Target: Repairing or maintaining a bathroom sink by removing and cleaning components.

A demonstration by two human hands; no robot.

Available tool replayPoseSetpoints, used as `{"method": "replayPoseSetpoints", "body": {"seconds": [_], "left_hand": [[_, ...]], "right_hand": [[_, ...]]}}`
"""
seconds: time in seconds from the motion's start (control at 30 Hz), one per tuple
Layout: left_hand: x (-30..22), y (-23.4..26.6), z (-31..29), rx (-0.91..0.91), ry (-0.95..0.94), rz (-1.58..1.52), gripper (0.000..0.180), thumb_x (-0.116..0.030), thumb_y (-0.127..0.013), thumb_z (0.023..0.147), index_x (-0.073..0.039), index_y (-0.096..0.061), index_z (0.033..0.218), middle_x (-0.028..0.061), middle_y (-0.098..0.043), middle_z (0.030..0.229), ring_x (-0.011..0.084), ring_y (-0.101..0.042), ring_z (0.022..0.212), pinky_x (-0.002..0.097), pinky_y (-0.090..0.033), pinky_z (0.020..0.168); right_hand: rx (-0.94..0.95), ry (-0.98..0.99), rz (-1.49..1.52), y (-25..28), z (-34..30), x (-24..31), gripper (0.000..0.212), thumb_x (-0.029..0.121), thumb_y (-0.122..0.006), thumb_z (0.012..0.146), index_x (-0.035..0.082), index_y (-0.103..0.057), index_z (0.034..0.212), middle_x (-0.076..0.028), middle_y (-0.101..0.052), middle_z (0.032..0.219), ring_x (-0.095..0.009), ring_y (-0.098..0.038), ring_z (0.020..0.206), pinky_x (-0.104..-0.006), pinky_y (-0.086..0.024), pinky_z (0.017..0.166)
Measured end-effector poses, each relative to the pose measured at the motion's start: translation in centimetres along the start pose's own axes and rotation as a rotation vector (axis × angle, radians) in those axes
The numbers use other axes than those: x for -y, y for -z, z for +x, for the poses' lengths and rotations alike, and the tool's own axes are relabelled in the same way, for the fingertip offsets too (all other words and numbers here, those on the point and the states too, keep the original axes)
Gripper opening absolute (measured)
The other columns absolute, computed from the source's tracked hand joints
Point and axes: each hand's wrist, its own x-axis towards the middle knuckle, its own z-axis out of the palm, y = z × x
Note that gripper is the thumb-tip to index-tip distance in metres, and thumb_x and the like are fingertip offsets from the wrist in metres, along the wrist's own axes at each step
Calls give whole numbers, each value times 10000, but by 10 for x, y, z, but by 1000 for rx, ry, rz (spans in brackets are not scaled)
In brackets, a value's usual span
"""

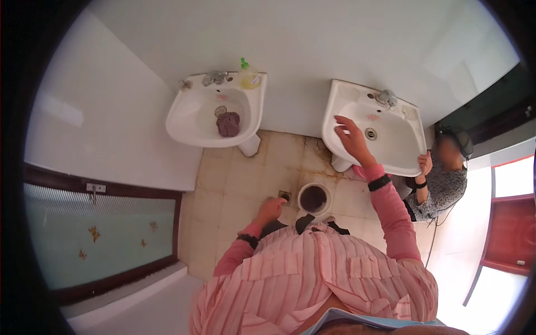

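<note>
**Washroom, two wall basins**

Right hand (352, 138): fingers spread, flat on the front-left rim of the right washbasin (399, 159).
Left hand (270, 210): hanging free left of the white bucket (314, 199); finger state cannot be told.
Second person (444, 181): right of that basin, hand on its rim.
Left washbasin (190, 120): holds purple cloth (228, 123).

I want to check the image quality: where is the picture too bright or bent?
Head view: daylight at the lower right by the red door frame is blown out white; straight wall edges curve near the dark round rim; both sinks, the right hand and the bucket look evenly lit.
</note>
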Motion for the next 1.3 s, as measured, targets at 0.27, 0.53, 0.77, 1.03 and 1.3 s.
{"method": "replayPoseSetpoints", "body": {"seconds": [0.27,0.53,0.77,1.03,1.3], "left_hand": [[126,106,-59,-304,387,-108,209,-106,-516,749,-97,-595,943,129,-594,733,279,-583,678,368,-467,637],[201,126,-130,-505,692,-339,258,-41,-506,714,-65,-592,956,85,-577,649,159,-573,557,295,-459,516],[174,92,-94,-122,658,-712,303,-85,-515,764,-78,-551,1064,88,-606,753,133,-578,602,238,-460,511],[199,95,-123,-296,784,-574,292,-62,-513,737,-27,-554,1023,113,-592,707,159,-579,556,263,-450,486],[213,100,-112,-250,894,-736,300,-47,-500,759,-19,-534,1056,106,-581,737,135,-550,544,228,-430,450]], "right_hand": [[207,-152,67,-191,89,3,325,143,-560,805,70,-520,1119,-110,-575,980,-198,-586,829,-304,-477,726],[-3,170,-194,-278,124,-12,376,73,-578,756,65,-511,1125,-108,-568,958,-193,-584,736,-288,-479,653],[-210,359,-587,-253,261,11,567,1,-532,685,138,-416,1223,-175,-440,1187,-332,-483,1024,-389,-434,830],[129,457,-951,-251,298,19,456,-27,-475,738,150,-506,1157,-103,-419,1266,-338,-491,1025,-388,-450,839],[391,530,-971,-236,307,45,208,52,-492,787,83,-581,973,-66,-542,1014,-261,-560,841,-363,-475,692]]}}
